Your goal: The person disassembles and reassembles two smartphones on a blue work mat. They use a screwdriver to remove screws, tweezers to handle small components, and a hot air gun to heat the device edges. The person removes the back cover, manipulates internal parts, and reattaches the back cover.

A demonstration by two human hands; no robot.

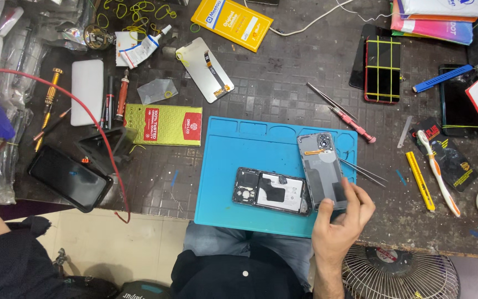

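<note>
On the cluttered dark desk (283, 83) a blue mat (222, 182) carries an opened phone (272, 191), tweezers (363, 170) lying just beside, while a grey back cover (323, 169) is gripped at its lower end by the right hand (341, 221), fingers closed; the left hand is unseen.

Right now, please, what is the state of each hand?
Left hand: not in view.
Right hand: closed on the grey phone back cover, lifting it above the opened phone on the blue mat.
</note>
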